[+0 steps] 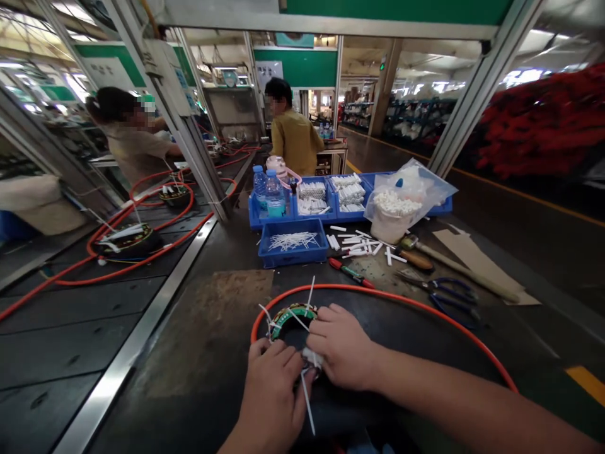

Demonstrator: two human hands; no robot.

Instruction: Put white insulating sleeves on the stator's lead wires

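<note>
A ring-shaped motor stator (295, 311) with a green inner band lies on the dark bench before me, several white cable ties standing out from it. My left hand (274, 384) is closed on its near left rim. Fingers curled, my right hand (343, 347) grips the right side and covers much of that rim. Between the hands a white bundle (312, 357) shows, partly hidden by my fingers. One cable tie (307, 403) hangs toward me below it. An orange cable (425, 302) loops behind the stator and round to the right.
Beyond are a blue tray of cable ties (293, 249), blue bins (331, 217) with white tubes, bottles (274, 195) and a bagged tub (392, 214). A marker (351, 272), hammer (463, 270) and pliers (449, 293) lie right. More stators (127, 241) sit left; two people work beyond.
</note>
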